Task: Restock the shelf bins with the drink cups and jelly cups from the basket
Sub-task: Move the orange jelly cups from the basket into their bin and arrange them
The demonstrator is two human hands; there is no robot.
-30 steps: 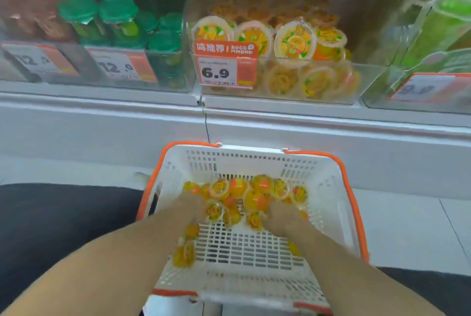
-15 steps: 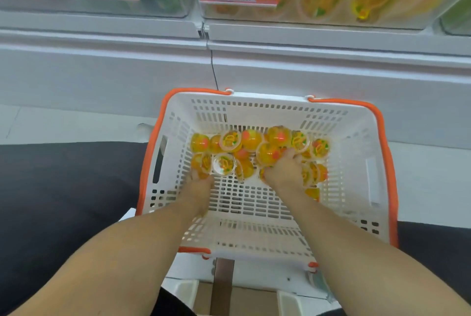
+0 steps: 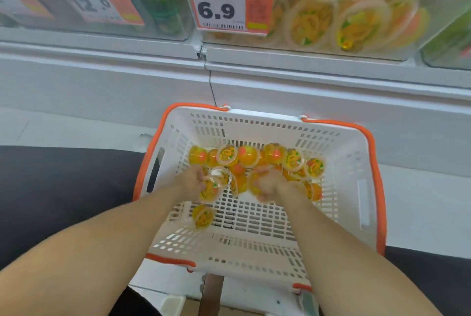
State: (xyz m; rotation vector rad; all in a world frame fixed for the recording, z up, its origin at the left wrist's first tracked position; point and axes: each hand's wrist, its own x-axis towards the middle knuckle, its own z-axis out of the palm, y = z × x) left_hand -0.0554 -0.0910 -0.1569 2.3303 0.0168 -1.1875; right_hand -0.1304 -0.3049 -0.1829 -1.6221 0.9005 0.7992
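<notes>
Since half a second ago, we are seeing one jelly cup (image 3: 203,216) lying apart toward the basket's (image 3: 362,203) near left corner. Our left hand (image 3: 191,183) is curling its fingers around jelly cups (image 3: 214,184); our right hand (image 3: 267,185) is blurred (we cannot tell its grip). More cups (image 3: 254,157) are crowding the far edge, below the shelf bin (image 3: 382,22).
</notes>
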